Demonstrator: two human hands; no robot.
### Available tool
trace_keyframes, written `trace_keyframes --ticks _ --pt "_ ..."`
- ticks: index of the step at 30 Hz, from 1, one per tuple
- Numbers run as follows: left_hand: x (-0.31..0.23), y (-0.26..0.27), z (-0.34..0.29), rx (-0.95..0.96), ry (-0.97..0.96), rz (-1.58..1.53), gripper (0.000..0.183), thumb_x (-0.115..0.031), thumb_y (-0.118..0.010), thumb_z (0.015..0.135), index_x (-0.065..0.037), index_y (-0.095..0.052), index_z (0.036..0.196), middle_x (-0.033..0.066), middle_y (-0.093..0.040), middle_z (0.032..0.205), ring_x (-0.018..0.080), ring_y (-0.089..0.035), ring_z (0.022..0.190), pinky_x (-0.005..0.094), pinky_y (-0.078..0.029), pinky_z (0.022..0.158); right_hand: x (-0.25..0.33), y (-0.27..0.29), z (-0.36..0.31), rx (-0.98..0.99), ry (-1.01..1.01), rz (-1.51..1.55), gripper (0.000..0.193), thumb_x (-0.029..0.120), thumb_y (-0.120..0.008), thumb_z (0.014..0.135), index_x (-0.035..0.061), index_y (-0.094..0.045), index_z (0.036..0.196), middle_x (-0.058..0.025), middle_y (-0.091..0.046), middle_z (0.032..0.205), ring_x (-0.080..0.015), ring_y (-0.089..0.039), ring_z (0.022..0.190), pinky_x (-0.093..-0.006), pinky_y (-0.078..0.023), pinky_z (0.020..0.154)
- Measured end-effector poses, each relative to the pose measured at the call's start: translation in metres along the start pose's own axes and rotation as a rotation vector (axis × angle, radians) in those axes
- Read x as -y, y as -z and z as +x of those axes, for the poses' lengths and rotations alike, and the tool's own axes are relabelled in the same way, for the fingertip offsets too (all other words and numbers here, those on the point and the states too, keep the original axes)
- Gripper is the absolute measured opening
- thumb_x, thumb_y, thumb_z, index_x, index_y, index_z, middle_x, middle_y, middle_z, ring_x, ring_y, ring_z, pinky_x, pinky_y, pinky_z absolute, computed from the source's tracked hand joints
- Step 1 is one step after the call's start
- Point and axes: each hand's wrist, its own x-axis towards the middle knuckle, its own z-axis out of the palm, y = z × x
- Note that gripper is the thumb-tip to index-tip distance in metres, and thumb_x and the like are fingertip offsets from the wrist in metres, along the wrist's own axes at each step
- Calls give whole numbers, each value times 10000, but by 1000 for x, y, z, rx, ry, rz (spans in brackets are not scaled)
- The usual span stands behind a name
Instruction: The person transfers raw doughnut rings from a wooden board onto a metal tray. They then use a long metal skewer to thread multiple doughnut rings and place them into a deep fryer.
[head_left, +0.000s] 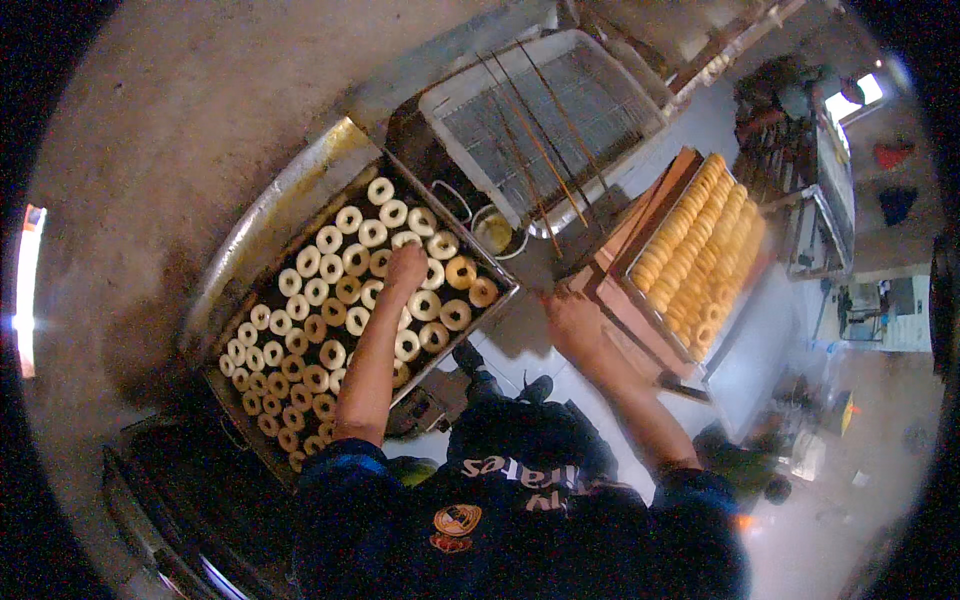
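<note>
Nearest, the left hand [406,268] reaches over the vat [505,272], fingers bunched downward at a pale ring [402,239] just past the fingertips; whether they pinch it cannot be told. The rings float in loose rows along the vat's long axis, which runs from lower left to upper right, the hand being toward its upper-right end. The right hand [573,315], farther from them, curls beside a tray [655,318] of golden rings [692,245]; its grasp is unclear. Farther out, thin rods [568,193] cross a mesh rack [473,172].
</note>
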Motion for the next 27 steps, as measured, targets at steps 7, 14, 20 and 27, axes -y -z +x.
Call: trace_keyframes --ticks 7,14,20,27 --pt "-1 56 29 -42 20 -57 335 -180 -505 1026 92 -650 1159 296 -709 1020 434 -704 955 521 -573 823 23 31 17 22 -66 19 459 114 -656 816 137 -681 1273 -175 -709 1141 -358 -708 1026 -488 -592 851" --pt "25 52 17 -100 -202 68 346 -159 -503 1004 54 -595 1261 280 -700 1084 452 -697 964 534 -575 840 28 35 20 -248 58 41 534 57 -559 897 241 -636 1392 -158 -694 1185 -365 -732 935 -466 -621 741" --pt "19 52 16 -6 -32 60 317 -167 -536 990 50 -593 1214 281 -693 1099 462 -693 967 553 -566 831 14 11 5 -41 -15 25 531 79 -549 899 230 -631 1402 -178 -688 1203 -388 -728 944 -485 -615 752" --pt "67 29 46 21 34 38 375 -224 -485 1044 69 -639 1220 271 -714 993 444 -689 984 556 -547 878 41 14 56 -44 22 55 480 121 -571 898 231 -644 1359 -166 -706 1155 -377 -744 865 -496 -612 708"
